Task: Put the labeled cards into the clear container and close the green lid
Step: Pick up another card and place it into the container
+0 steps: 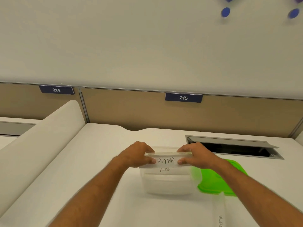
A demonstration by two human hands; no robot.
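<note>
A clear plastic container (167, 182) stands on the white desk in front of me. Over its opening I hold a clear card marked "ALPHA" (166, 161) upright. My left hand (139, 154) pinches the card's left end and my right hand (195, 154) pinches its right end. Below it, inside the container, a second card reading "LION" (165, 169) shows through the wall. The green lid (218, 177) lies on the desk just right of the container, partly under my right forearm. Another card (218, 213) lies flat at the lower right, its writing cut off by the frame.
A recessed cable tray with an open grey flap (232, 148) is set in the desk behind the lid. A tan partition with number plates 214 (56, 90) and 215 (183, 97) backs the desk. A white rounded divider (41, 145) runs along the left.
</note>
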